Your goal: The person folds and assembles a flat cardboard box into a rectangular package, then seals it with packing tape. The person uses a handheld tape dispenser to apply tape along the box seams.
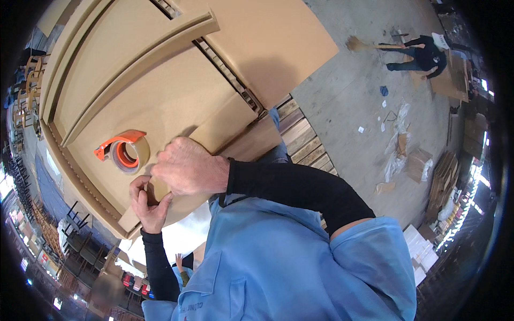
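Note:
My right hand (184,167) is closed, knuckles up, over the near edge of a large cardboard box (155,101). Its fingertips are hidden beneath it. Just to the left, my left hand (150,206) curls its thumb and fingers around a small tan, rounded piece (157,190). Whether that piece is tape or cardboard I cannot tell. Beyond my hands, an orange tape dispenser (110,142) with a roll of tape rests on the cardboard, touched by neither hand. A folded cardboard flap (225,123) lies beside my right wrist.
A long cardboard strip (142,64) crosses the box. Wooden pallet slats (302,134) show at its right. Farther right, a person (425,56) holds a broom (361,44) on the concrete floor, near plastic scraps (396,155). Stacked chairs (85,246) stand at the left.

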`<state>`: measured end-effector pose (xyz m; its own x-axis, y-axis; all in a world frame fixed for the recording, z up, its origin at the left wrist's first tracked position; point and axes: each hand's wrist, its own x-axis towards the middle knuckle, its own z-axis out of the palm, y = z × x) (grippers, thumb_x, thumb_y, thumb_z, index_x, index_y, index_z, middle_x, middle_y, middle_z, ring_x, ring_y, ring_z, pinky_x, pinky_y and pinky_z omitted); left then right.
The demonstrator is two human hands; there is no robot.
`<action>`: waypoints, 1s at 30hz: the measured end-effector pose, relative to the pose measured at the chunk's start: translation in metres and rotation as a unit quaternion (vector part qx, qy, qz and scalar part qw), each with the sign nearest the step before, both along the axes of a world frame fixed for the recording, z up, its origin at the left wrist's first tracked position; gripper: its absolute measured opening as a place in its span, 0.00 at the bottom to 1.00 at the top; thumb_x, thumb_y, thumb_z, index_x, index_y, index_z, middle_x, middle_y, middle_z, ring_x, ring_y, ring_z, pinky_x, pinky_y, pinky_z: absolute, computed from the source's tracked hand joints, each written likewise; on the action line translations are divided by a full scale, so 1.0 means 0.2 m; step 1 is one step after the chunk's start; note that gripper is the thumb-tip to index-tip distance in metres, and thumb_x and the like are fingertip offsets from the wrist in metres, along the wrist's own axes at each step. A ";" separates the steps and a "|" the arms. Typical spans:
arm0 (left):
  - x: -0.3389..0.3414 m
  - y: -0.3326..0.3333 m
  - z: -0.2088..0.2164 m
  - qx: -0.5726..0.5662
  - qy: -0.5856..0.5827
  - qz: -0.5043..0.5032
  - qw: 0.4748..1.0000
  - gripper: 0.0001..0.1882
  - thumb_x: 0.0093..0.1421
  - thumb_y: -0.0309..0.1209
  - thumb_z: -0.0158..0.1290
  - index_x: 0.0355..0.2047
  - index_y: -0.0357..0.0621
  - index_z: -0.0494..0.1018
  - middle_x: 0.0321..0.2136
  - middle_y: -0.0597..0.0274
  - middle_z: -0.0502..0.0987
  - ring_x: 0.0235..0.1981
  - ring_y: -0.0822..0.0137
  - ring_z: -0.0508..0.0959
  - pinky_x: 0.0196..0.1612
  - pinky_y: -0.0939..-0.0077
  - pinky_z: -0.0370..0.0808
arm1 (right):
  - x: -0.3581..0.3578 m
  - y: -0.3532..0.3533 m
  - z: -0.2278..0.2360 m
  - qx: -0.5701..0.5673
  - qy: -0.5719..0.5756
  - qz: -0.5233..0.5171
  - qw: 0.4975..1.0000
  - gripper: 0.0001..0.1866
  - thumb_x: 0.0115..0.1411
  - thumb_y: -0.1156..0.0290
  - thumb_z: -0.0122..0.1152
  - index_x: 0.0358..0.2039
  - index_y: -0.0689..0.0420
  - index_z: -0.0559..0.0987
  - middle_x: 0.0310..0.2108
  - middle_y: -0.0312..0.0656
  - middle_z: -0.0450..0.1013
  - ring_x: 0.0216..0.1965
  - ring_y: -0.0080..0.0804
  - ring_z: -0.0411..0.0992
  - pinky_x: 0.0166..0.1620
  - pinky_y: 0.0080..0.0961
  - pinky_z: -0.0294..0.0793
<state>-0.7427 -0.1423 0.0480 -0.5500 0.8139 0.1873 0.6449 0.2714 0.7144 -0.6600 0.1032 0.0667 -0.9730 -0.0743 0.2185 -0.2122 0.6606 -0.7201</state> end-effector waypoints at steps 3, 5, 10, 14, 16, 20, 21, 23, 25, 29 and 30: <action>0.01 0.09 0.06 -0.101 -0.055 0.043 0.992 0.31 0.48 0.29 0.77 0.48 0.34 0.73 0.48 0.54 0.74 0.49 0.57 0.76 0.52 0.66 0.75 | -0.03 0.07 -0.05 0.007 -0.053 0.034 0.998 0.16 0.45 0.58 0.74 0.24 0.58 0.82 0.21 0.49 0.77 0.28 0.47 0.81 0.32 0.40 0.78; -0.01 0.10 0.04 -0.082 -0.110 0.045 0.990 0.30 0.47 0.27 0.77 0.47 0.34 0.74 0.48 0.53 0.75 0.48 0.56 0.77 0.50 0.66 0.76 | -0.04 0.08 -0.06 0.008 -0.071 0.045 0.996 0.15 0.45 0.58 0.73 0.24 0.57 0.82 0.21 0.49 0.77 0.27 0.47 0.81 0.32 0.41 0.77; 0.02 0.05 0.01 0.014 -0.162 0.056 0.985 0.22 0.49 0.26 0.75 0.39 0.29 0.75 0.48 0.52 0.77 0.45 0.56 0.78 0.48 0.69 0.76 | 0.01 0.01 -0.13 -0.074 0.003 -0.006 0.997 0.15 0.46 0.59 0.72 0.27 0.56 0.81 0.21 0.47 0.78 0.27 0.48 0.80 0.32 0.43 0.77; -0.04 0.08 0.06 -0.076 -0.091 0.037 0.992 0.19 0.49 0.27 0.75 0.23 0.29 0.72 0.45 0.50 0.81 0.45 0.54 0.79 0.45 0.67 0.76 | -0.02 0.00 -0.11 -0.101 -0.071 -0.041 0.992 0.19 0.52 0.60 0.71 0.41 0.58 0.84 0.34 0.51 0.79 0.39 0.47 0.79 0.41 0.45 0.76; -0.06 0.07 0.04 -0.073 -0.075 0.028 0.994 0.21 0.48 0.29 0.75 0.22 0.30 0.72 0.44 0.50 0.81 0.45 0.53 0.79 0.45 0.65 0.77 | -0.11 0.10 0.05 -0.080 0.002 -0.081 0.993 0.24 0.59 0.57 0.67 0.51 0.58 0.81 0.37 0.51 0.77 0.44 0.48 0.78 0.48 0.49 0.74; -0.05 0.11 0.05 -0.065 -0.056 0.034 0.996 0.21 0.46 0.32 0.75 0.21 0.33 0.73 0.44 0.52 0.82 0.47 0.50 0.79 0.49 0.58 0.75 | -0.10 0.38 -0.06 0.113 0.065 -0.065 0.989 0.34 0.64 0.50 0.64 0.64 0.58 0.71 0.54 0.57 0.68 0.60 0.57 0.64 0.65 0.57 0.57; -0.06 0.13 0.06 -0.059 -0.056 0.026 0.996 0.20 0.45 0.32 0.75 0.20 0.35 0.74 0.42 0.55 0.82 0.47 0.50 0.79 0.52 0.57 0.73 | -0.03 0.43 -0.15 0.166 0.060 -0.074 0.982 0.37 0.64 0.49 0.64 0.67 0.57 0.69 0.60 0.59 0.66 0.66 0.59 0.60 0.69 0.58 0.52; -0.03 0.09 0.01 -0.080 -0.016 -0.001 0.997 0.18 0.45 0.33 0.75 0.19 0.38 0.74 0.41 0.59 0.83 0.47 0.53 0.79 0.56 0.56 0.70 | 0.06 0.47 -0.21 0.255 0.034 -0.053 0.965 0.41 0.64 0.47 0.63 0.71 0.56 0.65 0.71 0.60 0.57 0.74 0.61 0.49 0.75 0.61 0.40; -0.05 0.11 -0.03 -0.092 0.003 0.005 0.996 0.18 0.46 0.33 0.74 0.18 0.40 0.74 0.39 0.62 0.83 0.47 0.55 0.79 0.59 0.56 0.66 | 0.13 0.47 -0.12 0.219 -0.038 0.004 0.975 0.42 0.63 0.48 0.64 0.73 0.55 0.64 0.74 0.58 0.54 0.76 0.61 0.47 0.76 0.65 0.35; -0.07 0.19 0.04 -0.098 -0.060 0.032 0.993 0.18 0.48 0.34 0.73 0.18 0.41 0.73 0.39 0.64 0.84 0.46 0.60 0.79 0.61 0.55 0.63 | -0.19 0.64 0.18 0.170 0.127 -0.076 0.974 0.41 0.63 0.52 0.66 0.72 0.56 0.65 0.72 0.58 0.55 0.74 0.62 0.52 0.74 0.68 0.41; -0.07 0.18 0.04 -0.091 -0.061 0.036 0.993 0.19 0.47 0.32 0.73 0.17 0.40 0.71 0.39 0.64 0.84 0.46 0.59 0.79 0.61 0.56 0.63 | -0.27 0.64 0.24 0.159 0.207 -0.102 0.960 0.41 0.62 0.53 0.67 0.71 0.56 0.65 0.72 0.58 0.56 0.73 0.62 0.53 0.73 0.69 0.42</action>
